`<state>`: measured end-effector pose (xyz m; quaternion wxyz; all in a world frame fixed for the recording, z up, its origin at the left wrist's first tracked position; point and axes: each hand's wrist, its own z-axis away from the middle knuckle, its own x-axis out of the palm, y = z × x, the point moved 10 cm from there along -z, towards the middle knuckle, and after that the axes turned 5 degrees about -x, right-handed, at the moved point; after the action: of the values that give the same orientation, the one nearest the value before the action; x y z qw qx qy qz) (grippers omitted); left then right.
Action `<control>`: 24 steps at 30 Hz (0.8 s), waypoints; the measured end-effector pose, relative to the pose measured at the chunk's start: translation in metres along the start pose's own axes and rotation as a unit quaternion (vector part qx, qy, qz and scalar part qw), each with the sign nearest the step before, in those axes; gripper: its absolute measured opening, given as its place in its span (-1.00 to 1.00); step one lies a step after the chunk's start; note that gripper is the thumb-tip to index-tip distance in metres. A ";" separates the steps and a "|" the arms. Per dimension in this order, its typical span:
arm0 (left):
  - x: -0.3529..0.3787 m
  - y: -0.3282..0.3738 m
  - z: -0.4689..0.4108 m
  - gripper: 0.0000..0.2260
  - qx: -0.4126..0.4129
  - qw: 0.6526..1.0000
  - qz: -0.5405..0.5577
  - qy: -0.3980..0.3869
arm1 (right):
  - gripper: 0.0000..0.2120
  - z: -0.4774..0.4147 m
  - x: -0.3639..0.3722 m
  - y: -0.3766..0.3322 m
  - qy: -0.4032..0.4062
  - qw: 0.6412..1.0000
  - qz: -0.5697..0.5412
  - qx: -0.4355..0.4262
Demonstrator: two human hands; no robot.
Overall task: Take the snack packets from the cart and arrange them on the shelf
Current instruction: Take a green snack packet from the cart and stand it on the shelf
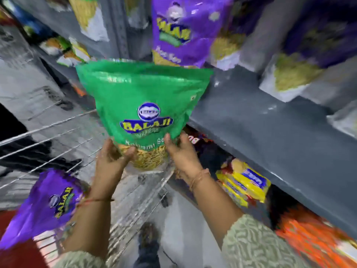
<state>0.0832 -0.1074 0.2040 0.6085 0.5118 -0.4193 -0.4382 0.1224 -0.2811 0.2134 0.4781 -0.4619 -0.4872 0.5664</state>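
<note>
At the far left I see the wire cart point(58, 151), made of thin silver metal bars, and in its lower corner lies a shiny purple snack packet point(48, 206) with yellow brand letters. It is well apart from both hands.

Next comes the left hand point(114, 157). Its fingers are closed on the lower left corner of a big green plastic snack packet point(143, 105), with the thumb on the front face near the clear window. The packet stands upright and rises above the hand, its wide top edge pointing to the shelves.

On the other side, the right hand point(181, 151) is clamped on the lower right corner of the same green packet, thumb on the front and the other fingers behind. So the packet is held between the two hands, in the air, above the cart and just before the grey metal shelf board point(260, 122).

Above this board stands another purple packet point(179, 33), blurred. Under the board, to the right, I see a yellow and blue wrapped pack point(245, 184) and orange packs point(313, 233), also blurred.
</note>
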 end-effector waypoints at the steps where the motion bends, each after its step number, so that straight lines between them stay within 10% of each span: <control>1: 0.027 0.020 0.007 -0.64 0.020 1.000 -0.001 -0.019 | -0.78 0.011 -0.027 -0.016 0.039 0.999 -0.005 -0.027; 6: 0.177 0.077 0.044 -0.74 0.097 0.981 -0.028 -0.163 | -0.87 0.069 -0.172 -0.077 0.218 0.968 -0.020 -0.124; 13: 0.389 0.070 0.090 -0.30 0.103 0.928 -0.123 -0.336 | -0.93 0.152 -0.373 -0.084 0.382 0.913 0.028 -0.141; 24: 0.532 0.010 0.149 -0.43 0.038 0.894 -0.107 -0.434 | -0.91 0.217 -0.492 -0.031 0.420 0.903 -0.019 -0.088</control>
<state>0.0821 -0.6565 0.2649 0.2953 0.3349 -0.6011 -0.6628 -0.0318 -0.7910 0.2941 0.6065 -0.6879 -0.2972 0.2656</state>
